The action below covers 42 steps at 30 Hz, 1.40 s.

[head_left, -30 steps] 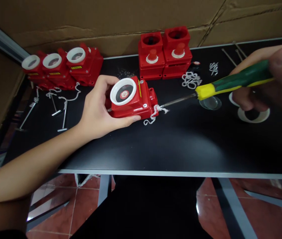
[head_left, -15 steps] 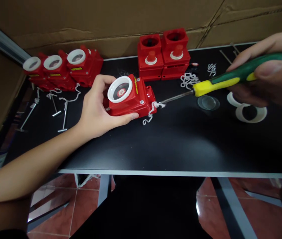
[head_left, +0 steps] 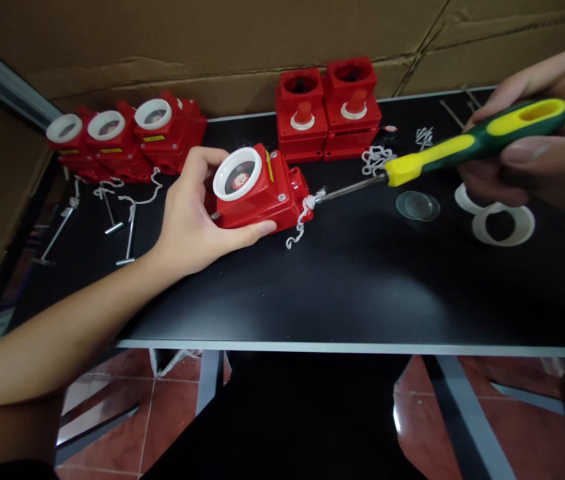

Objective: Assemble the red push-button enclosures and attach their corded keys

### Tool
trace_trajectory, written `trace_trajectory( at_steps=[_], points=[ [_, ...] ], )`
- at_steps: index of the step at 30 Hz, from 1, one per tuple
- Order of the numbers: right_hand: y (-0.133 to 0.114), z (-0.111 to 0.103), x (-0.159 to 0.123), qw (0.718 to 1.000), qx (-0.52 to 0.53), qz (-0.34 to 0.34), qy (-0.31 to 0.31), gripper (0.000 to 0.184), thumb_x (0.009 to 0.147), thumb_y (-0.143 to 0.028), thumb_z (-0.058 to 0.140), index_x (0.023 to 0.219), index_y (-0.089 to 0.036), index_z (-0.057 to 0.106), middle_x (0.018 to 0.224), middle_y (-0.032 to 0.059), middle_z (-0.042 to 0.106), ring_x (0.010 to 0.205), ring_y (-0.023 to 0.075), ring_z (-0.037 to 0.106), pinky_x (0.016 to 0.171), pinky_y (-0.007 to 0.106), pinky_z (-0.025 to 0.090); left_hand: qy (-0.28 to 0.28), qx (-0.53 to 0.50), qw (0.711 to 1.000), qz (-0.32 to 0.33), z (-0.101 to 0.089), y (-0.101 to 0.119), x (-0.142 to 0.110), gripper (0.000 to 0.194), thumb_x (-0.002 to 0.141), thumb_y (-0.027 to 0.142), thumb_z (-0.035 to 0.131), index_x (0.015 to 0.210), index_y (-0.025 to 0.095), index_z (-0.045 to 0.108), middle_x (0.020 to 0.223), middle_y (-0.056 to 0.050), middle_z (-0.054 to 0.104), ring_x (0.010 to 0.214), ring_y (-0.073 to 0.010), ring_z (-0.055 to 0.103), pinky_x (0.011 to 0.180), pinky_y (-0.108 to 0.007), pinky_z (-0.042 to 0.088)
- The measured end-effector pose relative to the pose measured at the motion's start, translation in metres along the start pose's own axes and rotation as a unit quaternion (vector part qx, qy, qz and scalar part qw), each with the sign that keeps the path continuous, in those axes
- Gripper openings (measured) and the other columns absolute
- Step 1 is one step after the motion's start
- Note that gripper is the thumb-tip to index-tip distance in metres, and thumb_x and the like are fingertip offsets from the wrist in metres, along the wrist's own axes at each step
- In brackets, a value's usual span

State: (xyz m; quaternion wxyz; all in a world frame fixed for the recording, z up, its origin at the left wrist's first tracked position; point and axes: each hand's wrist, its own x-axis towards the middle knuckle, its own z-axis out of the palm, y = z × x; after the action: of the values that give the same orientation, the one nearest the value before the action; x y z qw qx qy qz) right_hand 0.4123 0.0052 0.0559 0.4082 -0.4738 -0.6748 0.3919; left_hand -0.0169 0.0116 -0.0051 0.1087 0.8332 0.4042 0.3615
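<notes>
Already ringed, the box was clasped by the left hand over the table, the screwdriver gripped by the right hand at its cord. At the table's back, two boxes were seemingly ringless.

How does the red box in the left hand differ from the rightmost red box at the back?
The held box has a white ring around its window; the back box has a bare red opening.
White cord hangs from the held box; none shows attached to the back box.
The left hand grips the held box; the back box stands untouched.
Both have red casings.
</notes>
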Motion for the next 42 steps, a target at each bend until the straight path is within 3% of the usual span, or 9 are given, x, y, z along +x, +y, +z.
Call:
trace_trajectory(
  at_steps=[5,13,16,19,25,31,36,42],
  points=[
    [0.002,-0.007,-0.004,1.0,-0.024,0.002,0.005,0.071,0.083,-0.086,0.112,0.124,-0.033,0.09,0.076,0.0003,0.075,0.057,0.0205,0.064,0.05,0.042,0.042,-0.001,-0.001,1.0,0.008,0.0,0.0,0.0,0.071,0.113,0.082,0.087,0.154,0.029,0.062,0.135,-0.007,0.083,0.113,-0.0287,0.081,0.095,-0.05,0.074],
    [-0.012,0.01,-0.001,0.999,-0.027,0.038,-0.003,0.071,0.087,-0.098,0.1,0.095,-0.029,0.084,0.056,-0.0003,0.064,0.041,0.0153,0.048,0.04,0.037,0.028,0.012,0.009,1.0,0.013,0.001,0.009,-0.003,0.069,0.112,0.083,0.09,0.144,0.029,0.061,0.129,-0.004,0.085,0.108,-0.0244,0.083,0.089,-0.043,0.073],
    [-0.008,0.01,0.001,0.997,-0.067,0.036,0.002,0.074,0.091,-0.102,0.094,0.091,-0.029,0.083,0.052,0.0006,0.06,0.042,0.0161,0.049,0.042,0.039,0.033,0.006,0.003,1.0,0.013,0.003,0.01,-0.003,0.071,0.11,0.085,0.09,0.144,0.03,0.061,0.127,-0.004,0.085,0.105,-0.024,0.083,0.085,-0.042,0.073],
    [-0.002,0.009,0.002,0.997,-0.069,0.018,-0.009,0.071,0.099,-0.099,0.088,0.095,-0.029,0.086,0.063,0.003,0.067,0.05,0.0166,0.054,0.048,0.041,0.038,0.007,-0.002,1.0,0.008,0.004,0.004,-0.002,0.072,0.108,0.083,0.093,0.144,0.031,0.061,0.129,-0.004,0.085,0.107,-0.0251,0.084,0.087,-0.044,0.074],
    [0.001,-0.002,0.001,0.998,-0.04,0.039,0.005,0.075,0.072,-0.091,0.115,0.117,-0.037,0.089,0.081,0.0002,0.072,0.06,0.016,0.06,0.048,0.036,0.039,0.017,0.009,1.0,0.015,0.004,-0.006,0.001,0.07,0.105,0.078,0.097,0.148,0.035,0.063,0.132,-0.005,0.084,0.111,-0.0307,0.086,0.088,-0.05,0.074],
    [-0.002,-0.008,-0.001,0.997,-0.069,0.017,-0.029,0.066,0.088,-0.09,0.106,0.123,-0.035,0.096,0.088,0.0044,0.082,0.068,0.0165,0.071,0.051,0.034,0.046,0.015,-0.01,1.0,0.001,0.004,-0.006,0.002,0.073,0.098,0.083,0.1,0.142,0.038,0.062,0.128,-0.003,0.085,0.107,-0.0307,0.086,0.085,-0.05,0.074],
    [-0.003,-0.006,0.001,0.995,-0.088,-0.012,-0.051,0.062,0.097,-0.09,0.098,0.114,-0.03,0.095,0.076,0.0029,0.079,0.054,0.0144,0.064,0.044,0.032,0.046,0.01,-0.008,1.0,0.007,0.003,-0.001,0.0,0.075,0.103,0.086,0.097,0.143,0.033,0.063,0.127,-0.004,0.086,0.105,-0.0275,0.083,0.084,-0.047,0.075],
    [-0.002,-0.004,0.003,0.995,-0.089,-0.007,-0.039,0.07,0.092,-0.095,0.099,0.103,-0.026,0.093,0.069,0.0054,0.078,0.049,0.0164,0.063,0.039,0.032,0.042,-0.001,0.001,1.0,0.004,0.0,0.005,-0.002,0.072,0.106,0.081,0.097,0.146,0.031,0.063,0.131,-0.004,0.085,0.109,-0.0271,0.084,0.087,-0.046,0.074]
  ],
)
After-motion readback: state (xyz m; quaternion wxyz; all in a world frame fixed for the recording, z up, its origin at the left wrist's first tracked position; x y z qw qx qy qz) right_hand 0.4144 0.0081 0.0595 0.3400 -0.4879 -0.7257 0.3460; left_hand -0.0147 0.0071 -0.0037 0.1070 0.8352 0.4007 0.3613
